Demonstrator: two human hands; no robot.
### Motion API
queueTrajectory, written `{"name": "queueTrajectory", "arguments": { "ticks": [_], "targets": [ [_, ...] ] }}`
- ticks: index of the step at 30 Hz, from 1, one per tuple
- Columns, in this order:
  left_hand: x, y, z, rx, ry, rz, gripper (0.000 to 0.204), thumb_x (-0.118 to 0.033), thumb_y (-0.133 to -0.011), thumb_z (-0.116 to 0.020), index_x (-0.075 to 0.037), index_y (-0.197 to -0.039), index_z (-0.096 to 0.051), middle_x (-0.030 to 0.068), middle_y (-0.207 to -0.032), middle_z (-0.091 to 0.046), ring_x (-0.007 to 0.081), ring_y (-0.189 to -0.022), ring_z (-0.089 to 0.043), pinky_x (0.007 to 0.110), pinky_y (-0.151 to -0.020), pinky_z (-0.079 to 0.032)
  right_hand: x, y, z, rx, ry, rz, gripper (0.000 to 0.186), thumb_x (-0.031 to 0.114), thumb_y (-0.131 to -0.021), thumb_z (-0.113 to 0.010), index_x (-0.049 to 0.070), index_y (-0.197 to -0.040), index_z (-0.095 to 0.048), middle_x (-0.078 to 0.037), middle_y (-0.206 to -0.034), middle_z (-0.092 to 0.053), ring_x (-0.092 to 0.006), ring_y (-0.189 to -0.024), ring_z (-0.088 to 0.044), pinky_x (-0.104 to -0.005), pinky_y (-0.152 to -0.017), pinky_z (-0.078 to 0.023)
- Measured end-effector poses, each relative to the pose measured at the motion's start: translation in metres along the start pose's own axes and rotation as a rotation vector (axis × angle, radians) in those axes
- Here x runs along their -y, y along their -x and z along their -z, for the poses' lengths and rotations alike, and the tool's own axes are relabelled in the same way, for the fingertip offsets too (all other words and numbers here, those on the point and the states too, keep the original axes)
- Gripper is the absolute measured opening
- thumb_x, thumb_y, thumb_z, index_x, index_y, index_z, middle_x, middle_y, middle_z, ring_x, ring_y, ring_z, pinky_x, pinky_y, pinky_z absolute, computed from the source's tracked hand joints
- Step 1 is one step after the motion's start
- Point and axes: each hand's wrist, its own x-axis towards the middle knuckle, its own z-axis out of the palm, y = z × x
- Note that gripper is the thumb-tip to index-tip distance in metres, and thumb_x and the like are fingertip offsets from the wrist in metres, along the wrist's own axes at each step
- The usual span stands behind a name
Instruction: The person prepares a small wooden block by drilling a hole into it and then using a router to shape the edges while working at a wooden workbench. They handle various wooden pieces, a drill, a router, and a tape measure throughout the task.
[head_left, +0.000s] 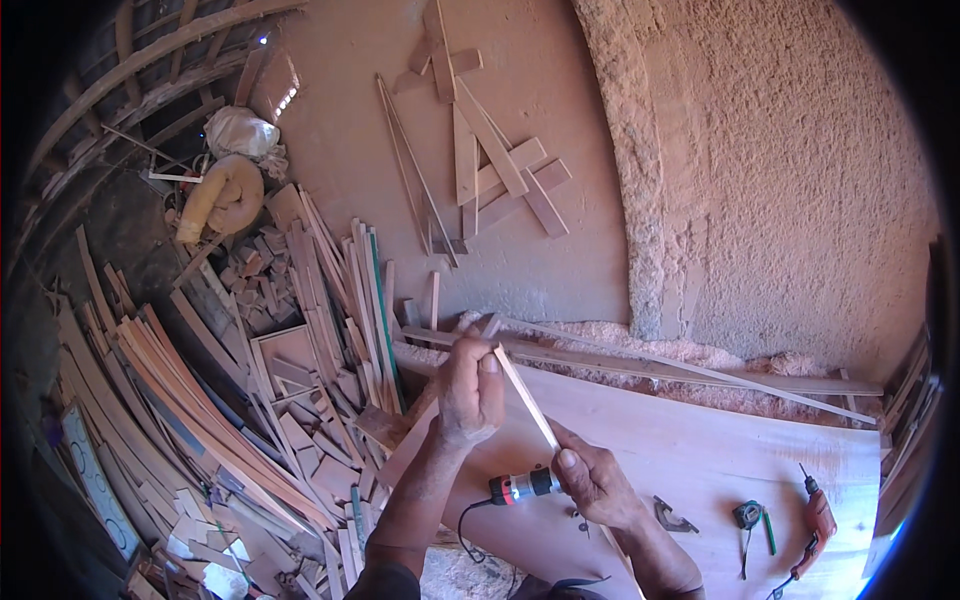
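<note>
My left hand is closed at the upper end of a long pale wooden strip; what exactly its fingers grip is hidden. My right hand is wrapped round the strip lower down, its thumb lying along it. The strip slants across a large pale board. A cylindrical power tool with a black cord lies left of my right hand. To the right are a small metal tool, a tape measure, a green pencil-like stick and an orange drill.
Piles of long strips and offcuts fill the left side, below a coiled yellow hose. Planks are set against the back wall. Long battens run along the board's far edge beside pinkish shavings.
</note>
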Motion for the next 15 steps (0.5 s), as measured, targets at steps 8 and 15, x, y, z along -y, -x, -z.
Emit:
{"name": "queueTrajectory", "arguments": {
  "ticks": [8, 15],
  "targets": [
    [-0.005, 0.076, -0.047, -0.061, 0.040, 0.416, 0.013, -0.011, -0.101, -0.048, 0.000, -0.098, -0.054, 0.0122, -0.071, -0.060, 0.0235, -0.062, -0.063, 0.034, -0.057, -0.049, -0.047, 0.037, -0.006, -0.039, -0.023, -0.115, 0.059, 0.045, -0.107, -0.039, 0.001, -0.145, -0.045, -0.005, -0.071, -0.050, -0.0138, -0.064, -0.049, -0.0323, -0.066, -0.045],
    [0.007, 0.135, -0.065, 0.129, 0.213, 0.329, 0.010, -0.006, -0.099, -0.048, 0.001, -0.094, -0.054, 0.0073, -0.065, -0.050, 0.0155, -0.054, -0.047, 0.030, -0.051, -0.041, -0.083, 0.085, -0.001, -0.004, -0.239, -0.410, 0.061, 0.047, -0.106, -0.040, 0.000, -0.144, -0.046, 0.004, -0.067, -0.041, -0.0059, -0.060, -0.041, -0.0248, -0.057, -0.038]
  ]
}}
